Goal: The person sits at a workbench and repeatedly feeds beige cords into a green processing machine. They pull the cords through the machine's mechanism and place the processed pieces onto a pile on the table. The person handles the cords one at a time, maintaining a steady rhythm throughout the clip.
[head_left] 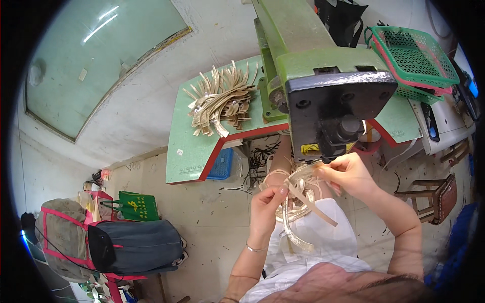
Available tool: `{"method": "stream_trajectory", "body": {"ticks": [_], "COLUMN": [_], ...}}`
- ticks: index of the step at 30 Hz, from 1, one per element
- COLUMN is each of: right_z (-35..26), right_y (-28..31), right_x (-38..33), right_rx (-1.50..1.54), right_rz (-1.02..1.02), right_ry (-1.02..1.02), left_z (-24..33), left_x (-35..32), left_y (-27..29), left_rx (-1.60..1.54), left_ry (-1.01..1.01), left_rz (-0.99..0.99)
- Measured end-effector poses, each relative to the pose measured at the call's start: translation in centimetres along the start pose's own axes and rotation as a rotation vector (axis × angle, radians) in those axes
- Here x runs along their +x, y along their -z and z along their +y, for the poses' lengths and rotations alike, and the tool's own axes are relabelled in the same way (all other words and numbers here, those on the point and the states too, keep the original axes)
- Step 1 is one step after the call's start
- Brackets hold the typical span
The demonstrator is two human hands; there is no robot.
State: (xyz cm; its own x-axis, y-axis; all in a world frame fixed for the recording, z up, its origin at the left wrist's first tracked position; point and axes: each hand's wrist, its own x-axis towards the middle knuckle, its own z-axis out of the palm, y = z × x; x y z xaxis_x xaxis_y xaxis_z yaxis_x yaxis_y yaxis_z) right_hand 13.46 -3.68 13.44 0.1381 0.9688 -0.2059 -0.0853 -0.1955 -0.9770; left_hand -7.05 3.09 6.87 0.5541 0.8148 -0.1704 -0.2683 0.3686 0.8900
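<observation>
Just below the black head (pixel 338 101) of a green machine, both my hands work on a beige and gold strap (pixel 303 198). My left hand (pixel 263 209) pinches one part of it between thumb and fingers. My right hand (pixel 351 175) grips the strap's upper end close under the machine's tool (pixel 331 150); the exact contact there is hidden. More gold straps (pixel 295 237) hang and lie over my lap below the hands. On the green table (pixel 184 151) to the left sits a large heap of similar beige and gold straps (pixel 220 103).
Green plastic baskets (pixel 414 50) stand at the upper right. A blue basket (pixel 221 165) sits beneath the table, near dark scraps (pixel 260 161) on the floor. A wooden stool (pixel 432 199) is at the right; bags (pixel 139 204) and a draped chair (pixel 134 247) are at the left.
</observation>
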Motion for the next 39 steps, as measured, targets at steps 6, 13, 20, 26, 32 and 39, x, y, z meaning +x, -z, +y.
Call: {"method": "stream_trajectory", "body": {"ticks": [6, 13, 20, 26, 32, 39], "right_z": [1.5, 1.8, 1.3, 2.6, 5.4, 12.1], "right_y": [-0.8, 1.2, 0.0, -2.0, -2.4, -4.0], "right_x": [-0.4, -1.7, -1.0, -0.2, 0.4, 0.4], "right_rx": [0.098, 0.101, 0.077, 0.118, 0.153, -0.054], "right_rz": [0.018, 0.185, 0.144, 0.095, 0.028, -0.048], "right_ry": [0.027, 0.119, 0.102, 0.106, 0.034, -0.055], "left_z": [1.0, 1.5, 1.5, 1.0, 4.0, 17.0], "left_x": [-1.2, 2.0, 0.5, -1.4, 1.8, 23.4], "left_y": [0.0, -2.5, -2.0, -0.1, 3.3, 8.0], "left_rx": [0.123, 0.219, 0.165, 0.190, 0.275, 1.014], "left_ry": [-0.068, -0.116, -0.075, -0.099, -0.464, -0.625], "left_rz": [-0.018, -0.186, -0.049, 0.050, 0.224, 0.416]}}
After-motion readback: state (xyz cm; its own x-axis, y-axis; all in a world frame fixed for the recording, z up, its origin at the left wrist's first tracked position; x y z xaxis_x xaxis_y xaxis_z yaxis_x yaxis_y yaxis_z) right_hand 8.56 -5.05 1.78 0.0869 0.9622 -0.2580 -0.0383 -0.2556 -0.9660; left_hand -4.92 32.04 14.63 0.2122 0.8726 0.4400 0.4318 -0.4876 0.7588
